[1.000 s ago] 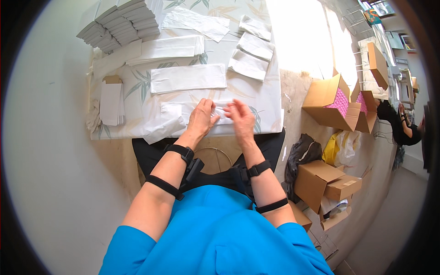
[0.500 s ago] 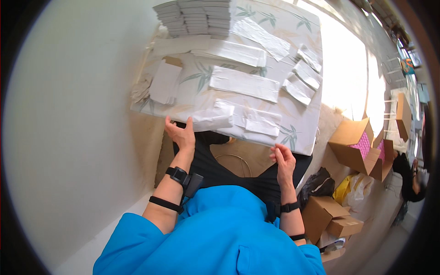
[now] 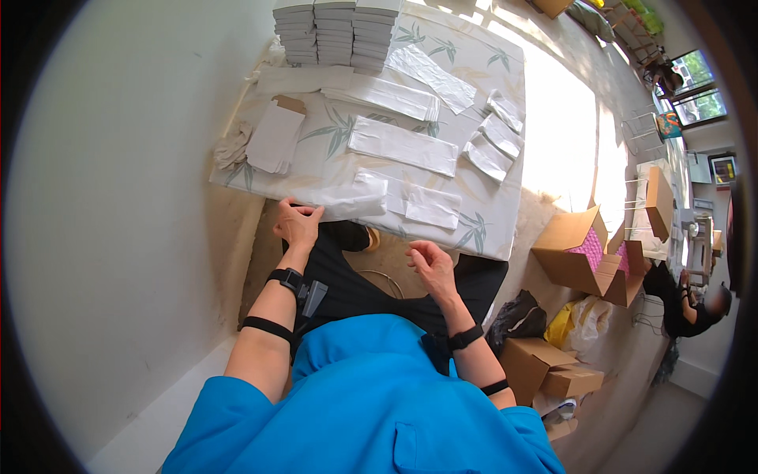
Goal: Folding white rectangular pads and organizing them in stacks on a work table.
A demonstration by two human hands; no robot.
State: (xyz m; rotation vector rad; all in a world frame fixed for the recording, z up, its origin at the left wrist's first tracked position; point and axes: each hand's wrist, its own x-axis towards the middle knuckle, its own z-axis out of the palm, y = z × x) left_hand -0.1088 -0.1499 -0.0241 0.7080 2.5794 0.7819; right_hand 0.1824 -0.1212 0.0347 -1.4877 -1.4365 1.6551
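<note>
A thin white plastic sleeve [image 3: 353,202], slightly rumpled and partly see-through, lies along the near edge of the table. My left hand [image 3: 297,223] is at its left end, thumb and fingers closed on the end. My right hand [image 3: 436,270] hangs over my lap just off the table edge, empty, its fingers loosely bent and a little apart. To the right of the sleeve and partly under it are flat folded white sleeves [image 3: 433,207]. Beyond them lies a longer folded white sleeve [image 3: 403,145].
Tall stacks of white boxes [image 3: 335,35] stand at the back left. A small pile of flat white cartons [image 3: 275,141] lies at the left, near the wall [image 3: 134,197]. Open cardboard boxes [image 3: 564,249] and bags [image 3: 588,324] sit on the floor at right; a person [image 3: 687,304] is farther off.
My left thumb and fingers have closed together on the sleeve's left end. My right hand has moved left and slightly toward me. The view has shifted, bringing the person at right into sight.
</note>
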